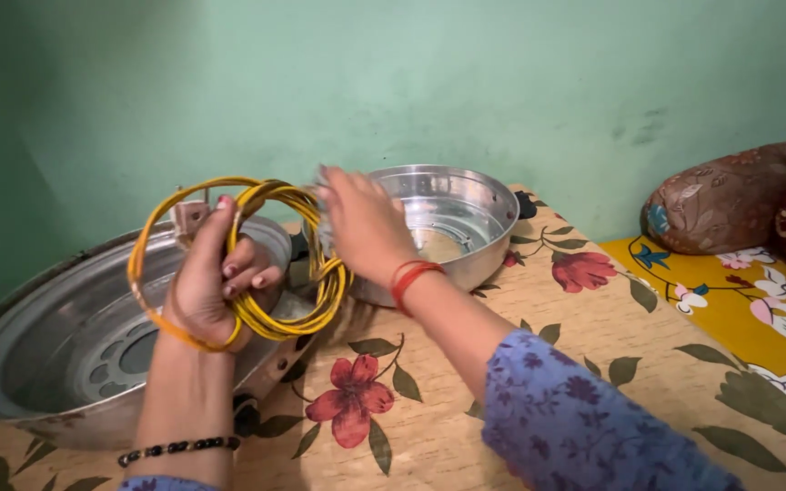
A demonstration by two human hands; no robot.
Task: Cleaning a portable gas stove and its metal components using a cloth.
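Yellow coiled wire (pixel 256 264) hung looped around the left hand (pixel 206 282), whose fingers (pixel 243 268) were curled shut through the coil, above a large round grey metal pan (pixel 56 336). Beyond those fingers stood a smaller shiny steel bowl (pixel 466 214). The right hand (pixel 361 223) reached to its rim, fingers pinching something small I could not make out.
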